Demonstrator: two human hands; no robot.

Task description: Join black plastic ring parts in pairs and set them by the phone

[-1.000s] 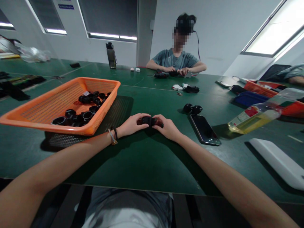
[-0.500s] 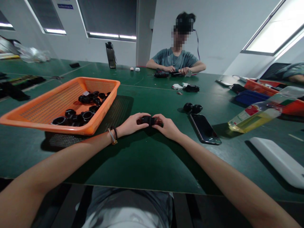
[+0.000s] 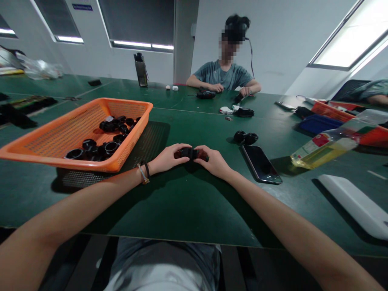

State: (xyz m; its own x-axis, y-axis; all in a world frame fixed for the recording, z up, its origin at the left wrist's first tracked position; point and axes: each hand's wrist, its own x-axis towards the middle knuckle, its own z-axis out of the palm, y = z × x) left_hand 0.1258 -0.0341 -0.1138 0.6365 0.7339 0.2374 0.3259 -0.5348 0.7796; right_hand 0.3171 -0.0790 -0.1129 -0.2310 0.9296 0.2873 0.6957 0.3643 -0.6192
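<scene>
Between my two hands is a black plastic part with rounded ends (image 3: pixel 189 153), just above the green table or resting on it; I cannot tell which. My left hand (image 3: pixel 171 157) grips its left end, thumb on the near side and fingers over the far side. On the right end, my right hand (image 3: pixel 212 159) pinches it the same way. My fingers hide both ends. A similar black part with two round lobes (image 3: pixel 245 138) lies to the right, beyond my right hand. Left of my hands, an orange basket (image 3: pixel 133 108) holds several black ring-shaped parts (image 3: pixel 110 148).
Right of my arm lie a black phone (image 3: pixel 261 163), a tilted bottle of yellow liquid (image 3: pixel 325 149) and a white case (image 3: pixel 353 204). Across the table (image 3: pixel 182 206) a person sits by a power drill (image 3: pixel 206 94). A dark bottle (image 3: pixel 141 70) stands at the back.
My hands and the black part stay nearly in place. Across the table, the other person's hands have moved apart, one shifting toward the right with a dark object.
</scene>
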